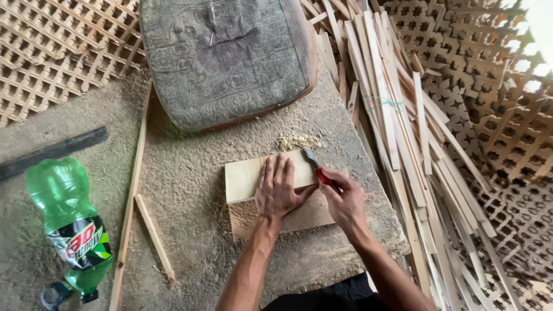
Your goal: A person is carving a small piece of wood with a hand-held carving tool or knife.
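Left hand lies flat on the pale board — right hand grip closed on a red-handled chisel beside it.

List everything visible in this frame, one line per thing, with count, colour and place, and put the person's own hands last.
Wooden board: one, pale, centre, lying on a wooden block.
Wooden block: one, light brown, under the board.
Chisel: one, red handle with dark blade, at the board's right end.
Wood shavings: a small pile, tan, just beyond the board.
Cushion: one, grey and worn, top centre.
Wooden strips: many, pale, piled to the right.
Lattice panels: several, light wood, at right and top left.
Plastic bottle: one, green, lying at lower left.
Dark bar: one, black, at left.
Loose sticks: two, pale, left of the block.
Left hand: flat on the board.
Right hand: gripping the chisel.
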